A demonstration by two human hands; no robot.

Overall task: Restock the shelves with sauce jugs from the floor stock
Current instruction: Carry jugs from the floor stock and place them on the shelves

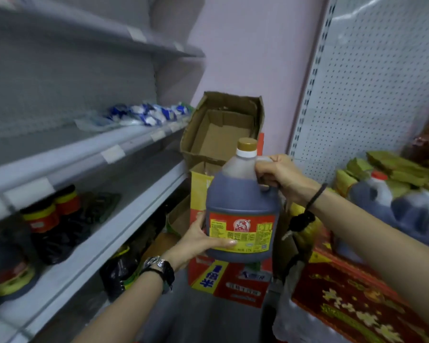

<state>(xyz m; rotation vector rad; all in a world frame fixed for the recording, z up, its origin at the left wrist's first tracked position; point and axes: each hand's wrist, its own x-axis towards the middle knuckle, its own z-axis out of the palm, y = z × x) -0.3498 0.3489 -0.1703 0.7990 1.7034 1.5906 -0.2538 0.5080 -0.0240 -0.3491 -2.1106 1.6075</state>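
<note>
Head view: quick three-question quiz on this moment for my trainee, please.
1. True or false: the left hand is clear of the jug.
2. The right hand grips the jug by its: A) neck B) handle C) base.
3. Fill in: the jug's cap is ___ in colour.

Key: 1. False, it holds the jug's lower side. 2. B. 3. Gold.
</note>
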